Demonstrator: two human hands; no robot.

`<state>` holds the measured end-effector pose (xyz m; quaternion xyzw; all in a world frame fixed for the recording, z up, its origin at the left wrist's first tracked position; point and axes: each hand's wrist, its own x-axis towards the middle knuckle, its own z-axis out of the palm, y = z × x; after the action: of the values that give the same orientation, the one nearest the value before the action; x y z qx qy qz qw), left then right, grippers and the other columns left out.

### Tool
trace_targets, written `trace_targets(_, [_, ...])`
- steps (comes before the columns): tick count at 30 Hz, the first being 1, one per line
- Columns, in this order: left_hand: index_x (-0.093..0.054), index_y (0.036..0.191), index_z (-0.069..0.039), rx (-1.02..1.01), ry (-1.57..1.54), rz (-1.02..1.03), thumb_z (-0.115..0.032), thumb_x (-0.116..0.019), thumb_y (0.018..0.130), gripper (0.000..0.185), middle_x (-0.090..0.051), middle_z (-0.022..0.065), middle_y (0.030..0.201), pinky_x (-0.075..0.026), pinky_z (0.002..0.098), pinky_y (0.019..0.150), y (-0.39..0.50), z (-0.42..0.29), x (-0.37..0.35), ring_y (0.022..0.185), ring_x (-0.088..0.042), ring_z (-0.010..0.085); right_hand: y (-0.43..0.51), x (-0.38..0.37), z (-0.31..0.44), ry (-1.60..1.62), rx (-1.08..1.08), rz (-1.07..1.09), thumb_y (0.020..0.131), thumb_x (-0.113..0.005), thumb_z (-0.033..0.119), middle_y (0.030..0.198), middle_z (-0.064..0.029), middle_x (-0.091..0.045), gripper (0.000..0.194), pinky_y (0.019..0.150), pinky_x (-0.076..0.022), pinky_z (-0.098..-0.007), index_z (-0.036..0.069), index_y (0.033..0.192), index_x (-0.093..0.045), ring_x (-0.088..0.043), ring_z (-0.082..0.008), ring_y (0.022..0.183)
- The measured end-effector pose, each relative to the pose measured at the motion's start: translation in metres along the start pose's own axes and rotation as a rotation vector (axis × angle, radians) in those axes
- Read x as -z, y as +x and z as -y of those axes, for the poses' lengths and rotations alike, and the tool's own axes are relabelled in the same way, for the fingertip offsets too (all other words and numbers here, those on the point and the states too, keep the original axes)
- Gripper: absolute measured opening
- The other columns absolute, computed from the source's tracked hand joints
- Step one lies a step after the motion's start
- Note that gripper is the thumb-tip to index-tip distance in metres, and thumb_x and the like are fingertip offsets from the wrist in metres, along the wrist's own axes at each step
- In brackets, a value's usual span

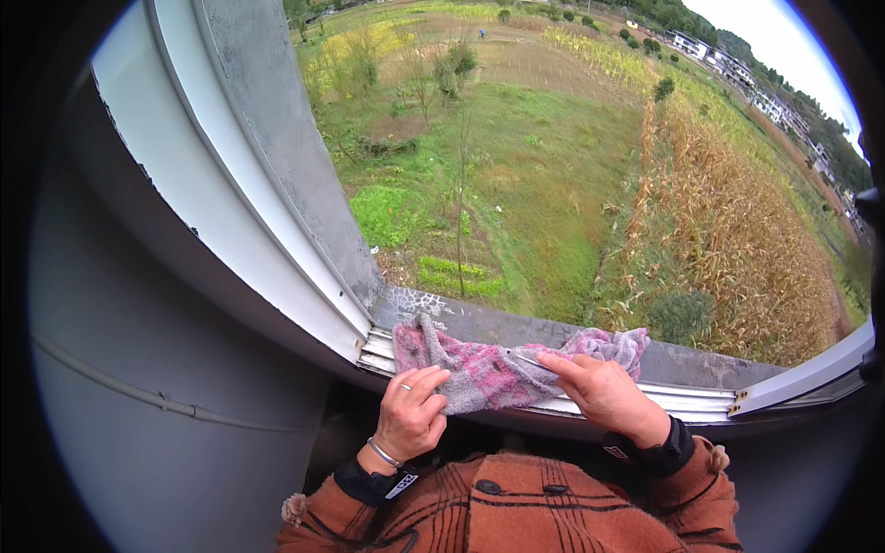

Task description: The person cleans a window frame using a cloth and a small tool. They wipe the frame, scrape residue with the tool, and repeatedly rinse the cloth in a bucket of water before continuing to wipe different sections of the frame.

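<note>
A grey and pink cloth (484, 373) lies bunched along the metal track (681, 399) of an open window, partly over the outer sill. My left hand (413, 415), with a ring and a bracelet, rests its fingertips on the cloth's near left edge; whether it pinches the fabric I cannot tell. In my right hand (608, 394) is a thin metal tool, its kind unclear, with the index finger stretched along it. The tool's slim shaft (529, 359) points left and its tip touches the cloth. My right palm hides the rest of the tool.
The white window frame (235, 200) rises on the left beside a grey outer wall (276, 117). Another frame edge (802, 373) stands at the right. Beyond the concrete sill (712, 361) is a drop to grass and dry corn. A thin pipe (200, 413) runs along the inside wall.
</note>
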<state>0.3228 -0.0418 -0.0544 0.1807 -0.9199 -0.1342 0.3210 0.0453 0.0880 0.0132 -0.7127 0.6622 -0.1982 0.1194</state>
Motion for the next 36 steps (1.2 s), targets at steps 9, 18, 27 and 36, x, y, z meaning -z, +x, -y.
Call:
trace_targets(9, [-0.059,0.105,-0.004,0.07,-0.029,-0.031,-0.005,-0.065,0.072,0.034,-0.06,0.0141,0.126,-0.04,0.046,0.106,-0.005,0.004,-0.028,0.121,-0.056,0.0304,0.032,-0.044,0.033,-0.381,0.045,0.201,0.084,-0.057,0.01,0.078,-0.0164,-0.06,0.05,0.051,-0.0526,-0.0404,0.005,0.134,-0.053,-0.065,-0.0314,0.058])
trace_targets(18, [-0.057,0.118,-0.004,0.123,0.073,-0.046,-0.021,-0.082,0.07,0.057,-0.062,0.0118,0.121,-0.037,0.0513,0.105,0.0,0.021,-0.009,0.116,-0.056,0.0323,0.068,-0.07,0.041,-0.32,0.136,0.121,0.087,-0.056,0.012,0.073,-0.0162,-0.064,0.034,0.051,-0.0537,-0.0411,0.001,0.119,-0.06,-0.066,-0.0315,0.058])
trace_targets(27, [-0.054,0.131,-0.002,-0.141,-0.199,0.214,-0.023,-0.074,0.078,0.06,-0.058,0.0116,0.127,-0.04,0.0399,0.105,0.03,-0.031,-0.045,0.118,-0.055,0.0259,-0.012,-0.001,0.001,-0.522,0.11,0.337,0.083,-0.059,0.013,0.078,-0.0177,-0.061,0.043,0.05,-0.0521,-0.0405,0.003,0.125,-0.056,-0.065,-0.0307,0.059])
trace_targets(36, [-0.051,0.126,0.009,0.261,0.397,-0.004,-0.015,-0.067,0.082,0.052,-0.057,0.0205,0.112,-0.039,0.048,0.104,-0.002,0.042,-0.001,0.111,-0.053,0.0376,0.128,-0.12,0.069,-0.281,0.256,0.018,0.087,-0.056,0.014,0.079,-0.0176,-0.062,0.039,0.05,-0.0537,-0.0412,0.001,0.125,-0.057,-0.066,-0.0304,0.058])
